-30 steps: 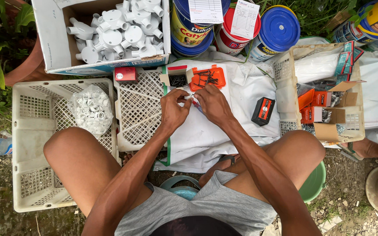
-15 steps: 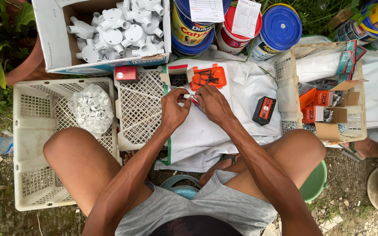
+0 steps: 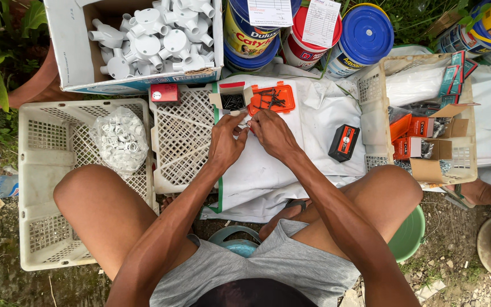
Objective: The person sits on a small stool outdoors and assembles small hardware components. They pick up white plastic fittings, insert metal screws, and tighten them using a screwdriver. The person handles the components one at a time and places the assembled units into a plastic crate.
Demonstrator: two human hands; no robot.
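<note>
Head view: little shifted since half a second ago, hands in same spot. Left hand [image 3: 225, 142] and right hand [image 3: 272, 133] pinched together on a small pale piece [image 3: 244, 123], over white cloth [image 3: 325, 122], just below orange tray of screws [image 3: 272, 98].
</note>
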